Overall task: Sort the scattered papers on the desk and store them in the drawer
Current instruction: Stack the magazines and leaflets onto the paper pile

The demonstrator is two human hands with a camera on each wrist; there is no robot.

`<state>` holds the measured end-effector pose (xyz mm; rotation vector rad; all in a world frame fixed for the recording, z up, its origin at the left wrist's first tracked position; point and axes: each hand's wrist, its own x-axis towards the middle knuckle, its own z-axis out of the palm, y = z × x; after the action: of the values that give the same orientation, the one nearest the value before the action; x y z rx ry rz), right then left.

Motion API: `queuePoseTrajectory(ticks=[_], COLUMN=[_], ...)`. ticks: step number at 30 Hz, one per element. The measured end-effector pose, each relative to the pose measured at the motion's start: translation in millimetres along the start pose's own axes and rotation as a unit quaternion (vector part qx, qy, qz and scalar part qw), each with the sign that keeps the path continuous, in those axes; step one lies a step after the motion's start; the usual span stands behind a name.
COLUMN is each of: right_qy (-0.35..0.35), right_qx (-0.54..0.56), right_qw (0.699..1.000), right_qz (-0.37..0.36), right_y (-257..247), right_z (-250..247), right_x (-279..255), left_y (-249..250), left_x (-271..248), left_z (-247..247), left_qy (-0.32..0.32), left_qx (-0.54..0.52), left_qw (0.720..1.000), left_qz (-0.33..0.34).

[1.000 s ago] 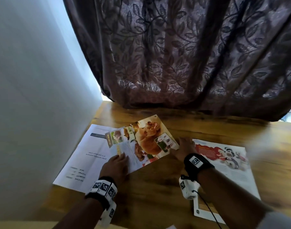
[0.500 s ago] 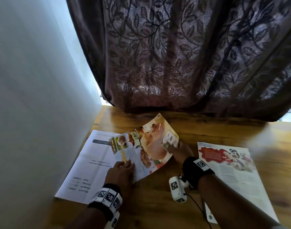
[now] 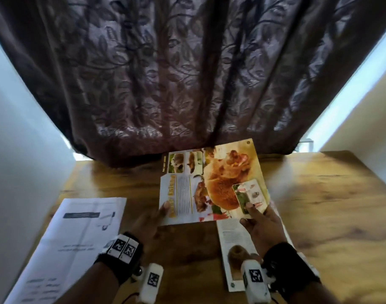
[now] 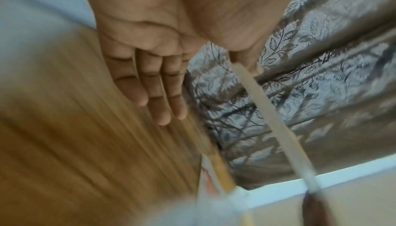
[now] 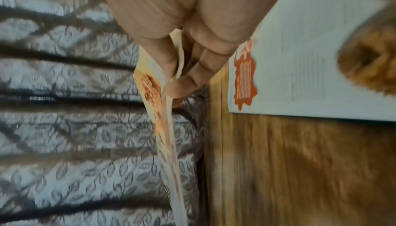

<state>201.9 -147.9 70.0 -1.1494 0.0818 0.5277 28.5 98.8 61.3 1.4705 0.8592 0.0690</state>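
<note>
Both hands (image 3: 262, 224) on colour page (image 3: 211, 183) (lifted, long axis left-right, top twd curtain (image 3: 187, 73))

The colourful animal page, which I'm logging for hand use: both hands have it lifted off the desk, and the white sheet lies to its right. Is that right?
One thing is off. The white sheet lies to the left of the colourful animal page, not its right; the head view shows it. Both the left hand and right hand do hold the page above the desk.

Count: three paper sheets in all. One glossy colour page with an orange animal photo (image 3: 211, 185), raised at 12 o'clock. One white black-printed sheet (image 3: 78, 242) at 9 o'clock. One white red-headed leaflet (image 5: 304, 60) at 3 o'clock. Two hands. One wooden bench (image 3: 330, 216).
</note>
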Motion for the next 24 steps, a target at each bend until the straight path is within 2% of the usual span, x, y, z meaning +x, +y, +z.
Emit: queuePoseTrajectory(ticks=[1, 3, 5, 6, 9, 11, 13, 15, 17, 19, 21, 24], right_qy=[0.012, 0.018, 0.003, -0.006, -0.033, -0.012, 0.039, 0.032, -0.004, -0.039, -0.076, -0.040], right_qx=[0.012, 0.022, 0.002, -0.026, -0.104, -0.112, -0.086, -0.065, -0.091, -0.210, -0.317, -0.344], right_qw=[1.000, 1.000, 1.000, 0.999, 0.993, 0.993, 0.995, 0.997, 0.996, 0.977, 0.945, 0.938], right_qz=[0.002, 0.010, 0.018, 0.024, 0.036, 0.033, 0.023, -0.003, -0.015, -0.013, -0.016, -0.026], right_y=[-6, -13, -16, -17, -24, -36, -50, -65, -78, -88, -89, -80], right_z=[-10, -27, -43, -49, -72, -87, -109, -130, -145, -154, -163, -176], right_x=[-4, -11, -18, -22, -30, -32, -27, -19, -14, -11, -6, 2], left_y=[5, 15, 23, 26, 35, 39, 46, 54, 58, 56, 51, 41], left_x=[-1, -5, -5, -3, 11, 21, 27, 32, 33, 39, 42, 48], left_z=[18, 51, 80, 91, 112, 114, 116, 119, 125, 131, 138, 145], left_qy=[-0.059, -0.131, -0.129, -0.097, -0.033, -0.019, -0.014, -0.024, -0.045, -0.049, -0.040, -0.041], left_qx=[-0.104, -0.283, -0.352, -0.351, -0.255, -0.168, -0.100, -0.016, 0.033, 0.055, 0.073, 0.084], left_qw=[0.993, 0.949, 0.927, 0.931, 0.966, 0.984, 0.992, 0.993, 0.991, 0.989, 0.990, 0.991], left_qz=[-0.020, -0.038, -0.027, -0.011, 0.038, 0.065, 0.081, 0.113, 0.124, 0.129, 0.116, 0.097])
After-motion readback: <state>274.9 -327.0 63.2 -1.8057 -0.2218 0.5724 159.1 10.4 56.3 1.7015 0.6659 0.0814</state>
